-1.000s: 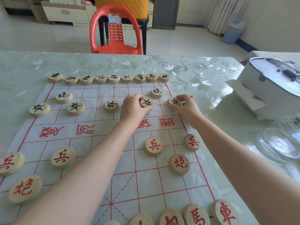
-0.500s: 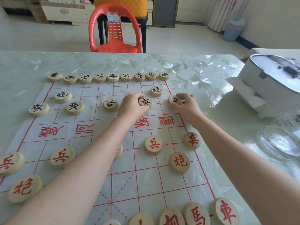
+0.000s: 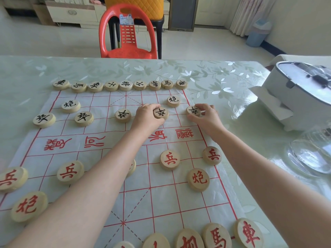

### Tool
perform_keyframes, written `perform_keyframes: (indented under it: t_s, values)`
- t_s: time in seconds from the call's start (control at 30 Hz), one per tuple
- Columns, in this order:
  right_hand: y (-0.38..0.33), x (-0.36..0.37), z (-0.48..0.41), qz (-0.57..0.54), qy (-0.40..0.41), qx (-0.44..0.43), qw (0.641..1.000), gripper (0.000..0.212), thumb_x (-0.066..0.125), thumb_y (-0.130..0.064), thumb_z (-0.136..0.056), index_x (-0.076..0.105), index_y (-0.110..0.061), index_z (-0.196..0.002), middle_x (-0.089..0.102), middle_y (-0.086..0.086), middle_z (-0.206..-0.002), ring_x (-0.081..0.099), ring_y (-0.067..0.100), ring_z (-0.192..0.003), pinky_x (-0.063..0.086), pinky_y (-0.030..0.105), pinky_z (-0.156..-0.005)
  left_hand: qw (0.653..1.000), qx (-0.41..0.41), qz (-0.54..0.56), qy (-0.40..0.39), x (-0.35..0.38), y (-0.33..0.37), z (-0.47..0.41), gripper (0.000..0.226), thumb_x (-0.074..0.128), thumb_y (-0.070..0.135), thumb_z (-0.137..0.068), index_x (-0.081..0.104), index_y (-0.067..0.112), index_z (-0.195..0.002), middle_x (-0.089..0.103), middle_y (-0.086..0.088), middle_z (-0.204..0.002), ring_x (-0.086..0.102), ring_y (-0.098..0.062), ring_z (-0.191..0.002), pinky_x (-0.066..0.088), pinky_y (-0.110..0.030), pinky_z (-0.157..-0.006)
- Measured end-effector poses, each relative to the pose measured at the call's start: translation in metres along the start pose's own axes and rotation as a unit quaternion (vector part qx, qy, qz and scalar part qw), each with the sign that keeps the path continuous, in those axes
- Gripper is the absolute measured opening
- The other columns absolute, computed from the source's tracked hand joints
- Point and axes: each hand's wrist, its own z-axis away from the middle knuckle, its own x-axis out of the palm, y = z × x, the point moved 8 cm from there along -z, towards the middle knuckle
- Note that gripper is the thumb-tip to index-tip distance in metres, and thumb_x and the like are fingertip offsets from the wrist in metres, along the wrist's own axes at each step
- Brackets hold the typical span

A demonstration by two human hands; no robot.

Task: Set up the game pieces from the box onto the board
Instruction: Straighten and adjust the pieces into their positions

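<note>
Sixteen black-lettered wooden discs occupy the far half of the board (image 3: 161,199), a white sheet ruled in red. Nine form the black back row (image 3: 125,85), which lies along the sheet's far edge. There are also two black cannons (image 3: 70,106) and five black soldiers.

Left hand (image 3: 146,118): the grip is closed on the fourth black soldier (image 3: 160,113), counted from the left, with thumb and fingers on its rim. Right hand (image 3: 206,119): the grip pinches the fifth black soldier (image 3: 193,110) at the board's right border line. Whether either disc rests on the sheet or is raised cannot be told.

Red-lettered discs on the near half:
- five soldiers, with one red soldier (image 3: 132,167) largely hidden under the left forearm
- two red cannons (image 3: 198,179)
- five discs in the near row (image 3: 216,235), cut by the frame edge

Tabletop (image 3: 215,76): glossy pale green cover with a leaf-and-flower print. At its right stand one white lidded appliance (image 3: 295,92) and one clear glass vessel (image 3: 311,156).

Beyond the tabletop are one red plastic chair (image 3: 128,42), a pale floor (image 3: 197,45), one low cabinet (image 3: 71,15), one blue bin (image 3: 258,33) and curtains (image 3: 250,13).
</note>
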Motion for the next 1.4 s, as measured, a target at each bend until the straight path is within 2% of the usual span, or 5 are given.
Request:
perform_keyframes:
  t_s: [0.5, 0.73, 0.93, 1.3, 1.4]
  values:
    - [-0.001, -0.006, 0.008, -0.086, 0.0, 0.018, 0.996, 0.064, 0.07, -0.028, -0.079, 0.042, -0.018, -0.135, 0.042, 0.003, -0.13, 0.044, 0.016, -0.115, 0.038, 0.033, -0.102, 0.999, -0.015, 0.046, -0.01, -0.01, -0.002, 0.003, 0.064, 0.071, 0.015, -0.074, 0.046, 0.015, -0.133, 0.054, -0.005, -0.132, 0.048, -0.018, -0.122, 0.036, -0.024, -0.097]
    - [-0.071, 0.033, 0.035, -0.037, 0.004, -0.092, 0.995, 0.04, 0.063, -0.031, -0.082, 0.055, -0.026, -0.121, 0.05, -0.001, -0.125, 0.04, 0.022, -0.122, 0.031, 0.044, -0.107, 0.992, -0.012, 0.055, 0.115, -0.088, -0.035, 0.027, 0.035, 0.065, 0.011, -0.079, 0.064, 0.019, -0.113, 0.063, 0.002, -0.107, 0.057, -0.012, -0.1, 0.033, -0.011, -0.072]
    - [-0.132, 0.099, 0.054, 0.08, -0.048, -0.165, 0.982, 0.052, 0.064, -0.039, -0.083, 0.051, -0.018, -0.128, 0.053, 0.003, -0.124, 0.036, 0.025, -0.119, 0.029, 0.033, -0.1, 0.98, -0.079, -0.026, 0.178, -0.146, -0.109, 0.051, 0.036, 0.067, 0.013, -0.079, 0.062, 0.012, -0.115, 0.061, -0.011, -0.118, 0.055, -0.022, -0.108, 0.04, -0.027, -0.088]
    - [-0.144, 0.142, 0.054, 0.123, -0.09, -0.146, 0.977, 0.054, 0.064, -0.032, -0.082, 0.048, -0.016, -0.131, 0.052, 0.004, -0.128, 0.037, 0.026, -0.12, 0.033, 0.035, -0.1, 0.997, -0.045, -0.051, 0.039, -0.139, -0.132, 0.039, 0.049, 0.056, 0.009, -0.08, 0.055, 0.031, -0.124, 0.053, 0.005, -0.134, 0.054, -0.016, -0.107, 0.04, -0.019, -0.069]
    - [-0.145, 0.143, 0.052, 0.109, -0.083, -0.144, 0.98, 0.048, 0.064, -0.027, -0.083, 0.051, -0.015, -0.127, 0.054, 0.006, -0.124, 0.039, 0.026, -0.119, 0.033, 0.032, -0.099, 0.997, -0.04, -0.054, 0.049, -0.141, -0.133, 0.035, 0.046, 0.064, 0.015, -0.08, 0.057, 0.027, -0.123, 0.054, 0.0, -0.13, 0.053, -0.017, -0.113, 0.035, -0.019, -0.081]
